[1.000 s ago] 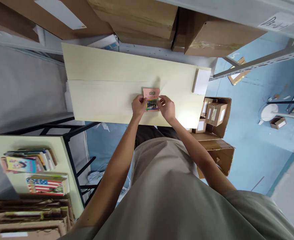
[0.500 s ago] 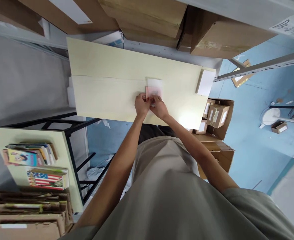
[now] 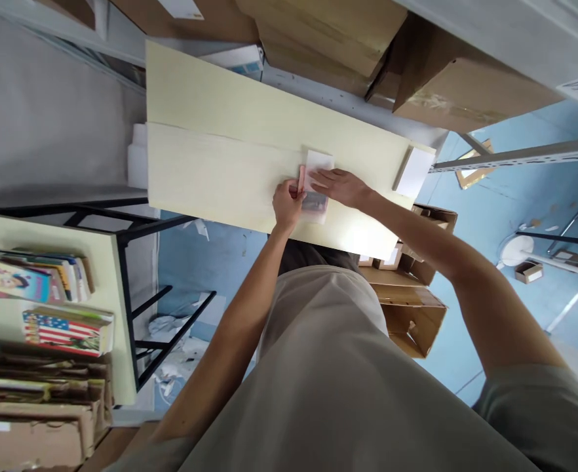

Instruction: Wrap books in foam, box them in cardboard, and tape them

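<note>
On the pale yellow tabletop [image 3: 230, 157] lies a small, flat pink-edged packet [image 3: 314, 204] with a dark picture on its lower part, looking like a booklet or card in a clear sleeve. A white flap or slip [image 3: 318, 159] covers its upper end. My left hand [image 3: 288, 204] pinches the packet's left edge, its fingertips partly hidden. Stretched flat with the fingers together, my right hand [image 3: 343, 187] rests across the white slip from the right. Whether the slip is part of the sleeve I cannot tell.
A white stack [image 3: 415, 172] sits at the table's right end. Cardboard boxes [image 3: 318, 39] line the shelf behind. Open cartons [image 3: 407, 321] stand below right. At left, a second table [image 3: 122, 387] holds books [image 3: 67, 331], with folded cardboard [image 3: 28, 426] in front.
My right hand has left the packet's lower part and moved up and right, flattening over the white slip. My left hand still pinches the left edge. The view has shifted slightly.
</note>
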`<move>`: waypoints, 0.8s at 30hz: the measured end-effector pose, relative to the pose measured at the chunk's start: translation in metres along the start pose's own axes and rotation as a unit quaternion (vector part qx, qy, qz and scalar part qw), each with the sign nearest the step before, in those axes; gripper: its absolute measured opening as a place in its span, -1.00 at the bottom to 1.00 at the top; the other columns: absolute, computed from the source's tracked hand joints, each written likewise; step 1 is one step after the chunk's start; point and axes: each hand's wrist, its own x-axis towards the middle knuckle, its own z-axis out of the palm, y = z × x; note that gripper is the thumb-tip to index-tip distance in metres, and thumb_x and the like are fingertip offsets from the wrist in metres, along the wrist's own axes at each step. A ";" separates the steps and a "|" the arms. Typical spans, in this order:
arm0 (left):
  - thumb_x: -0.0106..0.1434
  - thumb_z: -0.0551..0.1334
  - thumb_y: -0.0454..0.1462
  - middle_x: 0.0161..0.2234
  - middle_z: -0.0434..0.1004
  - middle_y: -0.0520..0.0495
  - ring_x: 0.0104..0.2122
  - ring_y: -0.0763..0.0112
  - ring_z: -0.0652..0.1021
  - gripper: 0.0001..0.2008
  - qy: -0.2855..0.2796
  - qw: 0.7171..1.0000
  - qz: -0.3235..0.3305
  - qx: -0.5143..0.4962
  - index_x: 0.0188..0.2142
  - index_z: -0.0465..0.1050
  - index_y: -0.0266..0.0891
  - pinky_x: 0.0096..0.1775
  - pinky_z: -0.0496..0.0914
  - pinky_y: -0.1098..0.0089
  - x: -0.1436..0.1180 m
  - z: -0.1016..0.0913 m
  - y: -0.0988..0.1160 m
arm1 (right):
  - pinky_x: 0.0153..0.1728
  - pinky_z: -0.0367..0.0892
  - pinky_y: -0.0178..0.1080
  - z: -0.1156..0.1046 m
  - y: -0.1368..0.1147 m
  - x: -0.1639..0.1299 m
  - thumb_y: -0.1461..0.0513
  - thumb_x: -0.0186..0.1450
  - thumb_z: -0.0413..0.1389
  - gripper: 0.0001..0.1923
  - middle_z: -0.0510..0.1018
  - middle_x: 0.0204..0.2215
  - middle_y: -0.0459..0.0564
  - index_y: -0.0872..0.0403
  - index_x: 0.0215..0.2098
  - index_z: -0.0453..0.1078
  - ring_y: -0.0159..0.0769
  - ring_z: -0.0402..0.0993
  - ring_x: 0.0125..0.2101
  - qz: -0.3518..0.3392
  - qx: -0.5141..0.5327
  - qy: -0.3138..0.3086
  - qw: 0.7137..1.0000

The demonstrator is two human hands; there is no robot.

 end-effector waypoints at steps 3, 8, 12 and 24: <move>0.40 0.45 -0.33 0.00 0.62 -0.25 0.01 -0.02 0.66 -0.85 0.001 1.000 0.019 0.004 -0.06 0.60 -0.15 0.19 0.48 -0.01 -0.008 0.002 0.004 | 0.53 0.26 0.23 -0.005 0.006 0.020 0.45 0.41 0.21 -0.61 0.68 0.31 -0.14 -0.10 0.04 0.64 -0.09 0.46 0.48 -0.007 -0.034 -0.049 0.998; 0.59 0.27 -0.15 0.19 0.58 -0.54 0.37 -0.38 0.46 -0.70 0.011 0.993 0.066 0.096 0.12 0.60 -0.30 0.38 0.36 -0.21 -0.045 0.025 0.033 | 0.45 0.39 0.18 -0.015 0.014 0.033 0.35 0.53 0.16 -0.66 0.66 0.34 -0.01 -0.04 0.18 0.62 -0.05 0.53 0.42 -0.077 -0.147 -0.113 0.980; 0.56 0.33 -0.05 0.51 0.29 -0.69 0.54 -0.46 0.27 -0.25 -0.025 0.969 0.034 0.242 0.53 0.24 -0.45 0.46 0.30 -0.27 -0.069 0.048 0.061 | 0.40 0.46 0.12 -0.023 0.016 0.031 0.23 0.60 0.13 -0.58 0.58 0.41 0.15 0.05 0.37 0.53 0.05 0.49 0.45 -0.166 -0.264 -0.142 0.940; 0.66 0.10 -0.18 0.16 0.68 -0.52 0.20 -0.11 0.68 -0.61 -0.041 0.983 0.133 0.122 0.24 0.52 -0.38 0.26 0.56 0.03 -0.059 0.016 0.030 | 0.43 0.39 0.18 -0.044 0.004 0.040 0.19 0.63 0.05 -0.51 0.56 0.43 0.17 0.01 0.47 0.47 0.07 0.45 0.44 -0.128 -0.270 -0.115 0.947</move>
